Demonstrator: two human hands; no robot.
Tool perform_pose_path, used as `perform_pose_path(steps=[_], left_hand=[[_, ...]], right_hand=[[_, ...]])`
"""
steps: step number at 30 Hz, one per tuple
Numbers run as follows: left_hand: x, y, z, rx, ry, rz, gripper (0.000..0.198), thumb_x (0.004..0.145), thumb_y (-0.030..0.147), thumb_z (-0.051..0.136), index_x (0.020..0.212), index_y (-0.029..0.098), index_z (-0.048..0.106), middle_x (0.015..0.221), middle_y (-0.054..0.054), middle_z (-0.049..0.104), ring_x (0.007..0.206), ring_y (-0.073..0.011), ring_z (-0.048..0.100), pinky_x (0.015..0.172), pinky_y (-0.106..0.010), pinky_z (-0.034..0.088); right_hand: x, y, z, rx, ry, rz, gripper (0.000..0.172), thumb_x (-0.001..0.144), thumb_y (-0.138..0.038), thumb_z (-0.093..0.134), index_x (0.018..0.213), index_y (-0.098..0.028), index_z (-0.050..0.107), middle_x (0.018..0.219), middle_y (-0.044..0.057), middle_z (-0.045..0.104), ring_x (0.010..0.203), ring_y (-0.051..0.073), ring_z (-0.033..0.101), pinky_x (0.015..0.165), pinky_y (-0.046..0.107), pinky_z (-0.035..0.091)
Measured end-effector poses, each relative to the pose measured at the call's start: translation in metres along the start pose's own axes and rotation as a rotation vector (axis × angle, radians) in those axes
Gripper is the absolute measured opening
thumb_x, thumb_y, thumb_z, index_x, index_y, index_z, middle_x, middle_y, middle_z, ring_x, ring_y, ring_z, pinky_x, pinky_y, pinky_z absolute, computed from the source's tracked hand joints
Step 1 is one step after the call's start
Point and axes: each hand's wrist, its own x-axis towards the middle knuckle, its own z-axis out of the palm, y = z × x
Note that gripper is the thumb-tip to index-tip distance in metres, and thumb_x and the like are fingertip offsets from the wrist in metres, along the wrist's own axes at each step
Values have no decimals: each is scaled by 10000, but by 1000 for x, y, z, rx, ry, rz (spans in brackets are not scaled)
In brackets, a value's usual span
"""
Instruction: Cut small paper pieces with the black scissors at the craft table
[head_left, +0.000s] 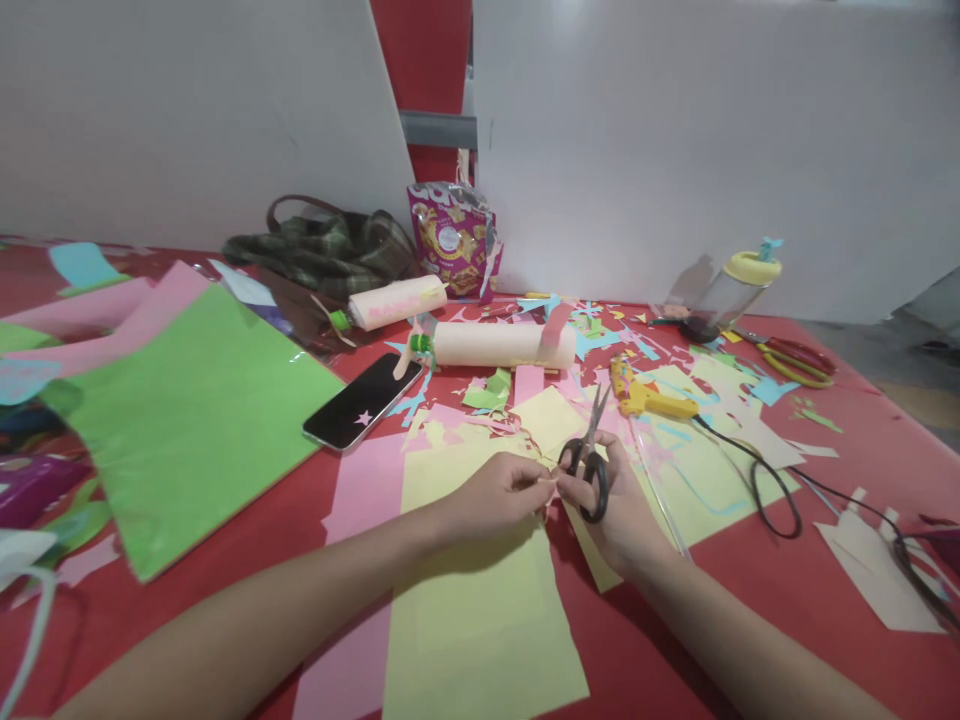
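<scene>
My right hand (611,505) is closed round a pair of black-handled scissors (589,450), blades pointing up and away from me. My left hand (499,490) is closed in a pinch on a small scrap of yellow paper (550,481) right beside the scissor handles. Both hands meet over yellow paper sheets (480,600) that lie on the red table (247,520). Pink paper (360,490) lies under and beside the yellow sheets.
A phone (361,401) lies left of centre, a large green sheet (195,410) further left. Two paper-wrapped rolls (499,345), a yellow glue gun (645,395) with black cord (772,490), red-handled scissors (799,360), a bottle (731,290), a snack bag (454,240), a plaid bag (322,250) and several scraps surround them.
</scene>
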Motion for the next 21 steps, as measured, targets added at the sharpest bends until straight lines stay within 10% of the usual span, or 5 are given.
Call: perform_pose_path(steps=[21], left_hand=[[6,-5,-12,136,149,129,248,727,271,416,513,146,410,504,42,352,473,-69,359,457,-180,290]], right_hand=[[2,1,-1,-159,-46,-3,379,610,-95,604,824,-265,341,686,-86,442,489,56,467,410,161,389]])
